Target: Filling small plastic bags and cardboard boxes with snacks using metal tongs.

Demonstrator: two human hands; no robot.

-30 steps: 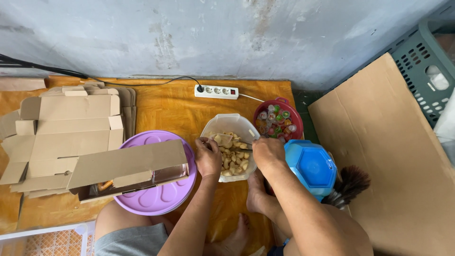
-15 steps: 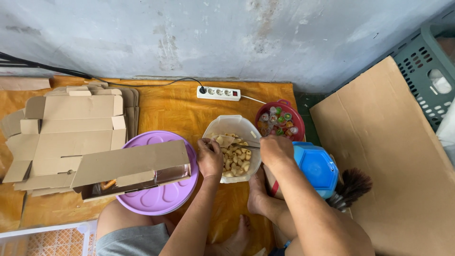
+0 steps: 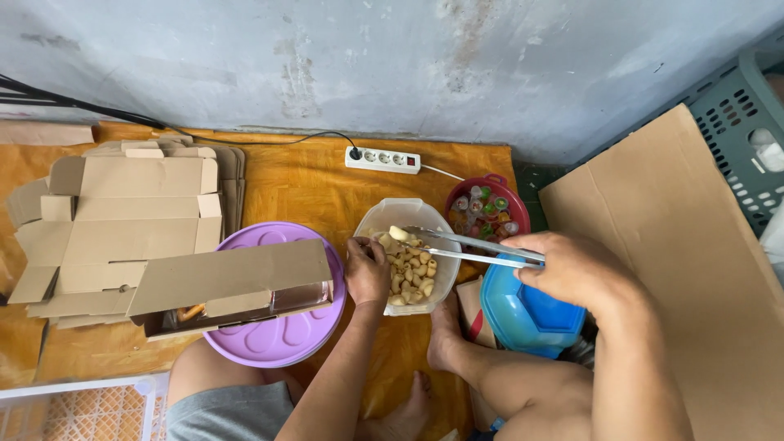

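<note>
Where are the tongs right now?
In the head view, right of centre: the right hand holds the metal tongs, tips gripping a snack piece over the clear container.

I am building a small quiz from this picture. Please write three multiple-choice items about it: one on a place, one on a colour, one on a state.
1. Where does the open cardboard box rest?
A. on the purple lid
B. inside the red bowl
C. on the blue lid

2. What colour is the bowl of small wrapped cups?
A. green
B. red
C. white

3. What do the metal tongs hold?
A. nothing
B. a wrapped cup
C. one pale snack piece

Answers:
1. A, the box lies across the purple lid.
2. B, its rim is red.
3. C, the right hand holds the tongs, whose tips pinch a snack piece over the clear container, steadied by the left hand.
</note>
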